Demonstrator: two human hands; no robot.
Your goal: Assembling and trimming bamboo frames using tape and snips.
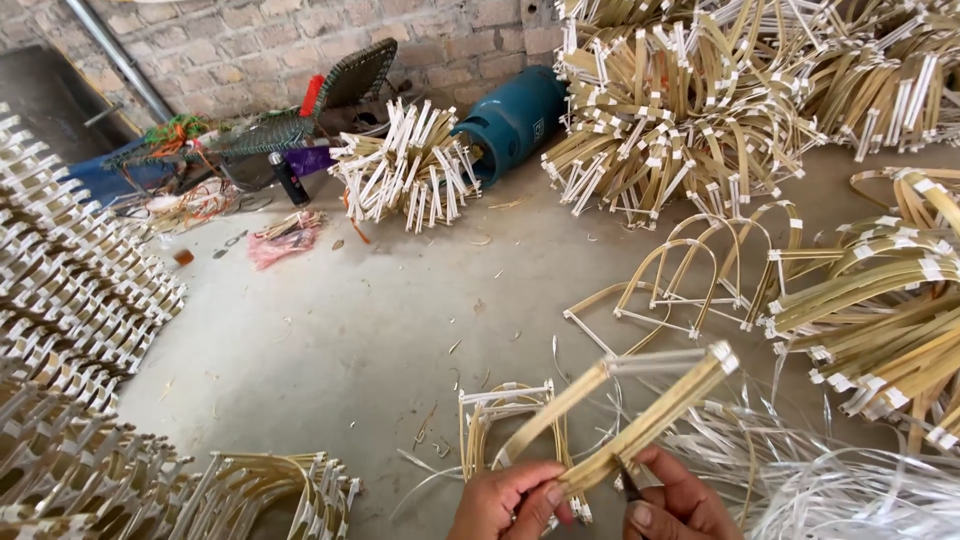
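Two hands at bottom edge of frame, both on one bent bamboo-strip frame. Left hand fingers closed round the lower end of the frame's near leg; right hand pinched together on a small dark tool, prob. a blade, tip against the same leg end. Frame is held above the concrete floor, angled up and to the right, its far end bound w/ white tape.

Step in hand, judged: trimming or binding the leg end of this frame. Next move would call for a steady left grip and a short controlled stroke of the tool, away from the left thumb, which sits just beside the tip.

Counts:
- frames in hand: 1
- hands: 2, no other person in view
- finished arches lying singly on floor, centre right: approx. 3, overlapping, so not certain
- small frame stack just beyond the left hand: 1, pieces too overlapped to count
- big frame heaps: 1 top right, 1 right edge, 1 small cluster near gas cylinder, rows along left side; contents uncountable
- blue gas cylinder: 1, on its side by the brick wall
- loose white strapping tangle: 1, just right of the right hand
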